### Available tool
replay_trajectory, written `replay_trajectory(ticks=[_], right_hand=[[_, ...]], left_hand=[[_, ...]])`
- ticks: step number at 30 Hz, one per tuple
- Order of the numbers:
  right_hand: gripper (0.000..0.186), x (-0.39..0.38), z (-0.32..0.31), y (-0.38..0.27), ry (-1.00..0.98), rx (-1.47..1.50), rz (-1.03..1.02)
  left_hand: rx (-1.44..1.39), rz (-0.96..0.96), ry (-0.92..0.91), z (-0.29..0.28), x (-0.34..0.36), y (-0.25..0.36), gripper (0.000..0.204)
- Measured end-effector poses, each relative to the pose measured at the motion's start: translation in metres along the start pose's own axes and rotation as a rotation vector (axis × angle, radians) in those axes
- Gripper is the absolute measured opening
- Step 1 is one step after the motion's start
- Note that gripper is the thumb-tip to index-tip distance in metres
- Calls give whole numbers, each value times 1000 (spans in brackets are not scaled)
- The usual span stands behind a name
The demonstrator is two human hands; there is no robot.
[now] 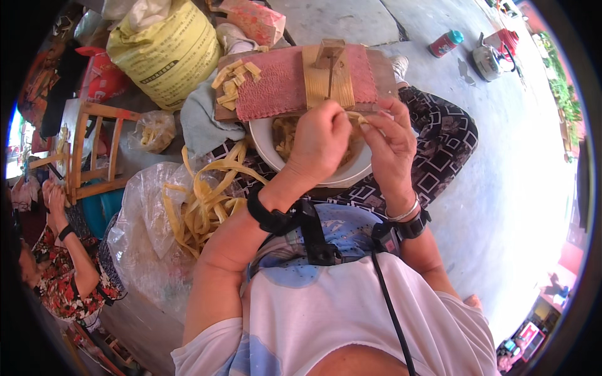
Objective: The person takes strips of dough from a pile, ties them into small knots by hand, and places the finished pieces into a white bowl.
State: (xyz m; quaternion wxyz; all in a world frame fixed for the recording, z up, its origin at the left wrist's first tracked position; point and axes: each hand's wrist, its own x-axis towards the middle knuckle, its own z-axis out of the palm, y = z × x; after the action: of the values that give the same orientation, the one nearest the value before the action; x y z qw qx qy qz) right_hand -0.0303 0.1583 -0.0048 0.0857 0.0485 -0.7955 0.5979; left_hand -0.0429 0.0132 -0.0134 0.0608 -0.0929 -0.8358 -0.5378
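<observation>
Right hand [394,147] pinched 1 yellowish strip [357,118] near white bowl [262,150]; left hand [322,142] curled nearly closed, hold unclear. Short pieces [231,91], apparently done, lay on board [384,70]; long strips [204,191], apparently pending, lay on plastic bag [145,216].

A smooth grey floor [332,25] is crossed by dark seams near the top and washed almost white by strong light toward the right. On the left, a wooden chair frame [115,150] with bars is seen. A bright patch [12,150] is framed by darkness at the far left edge. Along the right rim, leafy green plants [560,94] and a pink surface [569,257] are blurred and curved.
</observation>
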Motion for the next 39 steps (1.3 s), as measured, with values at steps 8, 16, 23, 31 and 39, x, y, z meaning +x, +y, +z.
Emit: replay_trajectory(ticks=[8,16,23,31,39], right_hand=[[14,-4,-4,20,15,305,134],[32,30,-25,-20,-533,-452,-439],[12,59,-41,-15,-692,-280,64],[17,86,2,25,-328,-276,-20],[14,67,-6,22,-300,-618,-353]], left_hand=[[-398,-389,-335,-28,-54,-10,25],[361,183,-262,-49,-24,13,9],[50,11,-464,-73,26,-8,21],[201,3,-225,-63,68,-64,21],[573,-124,-260,-66,48,-49,23]])
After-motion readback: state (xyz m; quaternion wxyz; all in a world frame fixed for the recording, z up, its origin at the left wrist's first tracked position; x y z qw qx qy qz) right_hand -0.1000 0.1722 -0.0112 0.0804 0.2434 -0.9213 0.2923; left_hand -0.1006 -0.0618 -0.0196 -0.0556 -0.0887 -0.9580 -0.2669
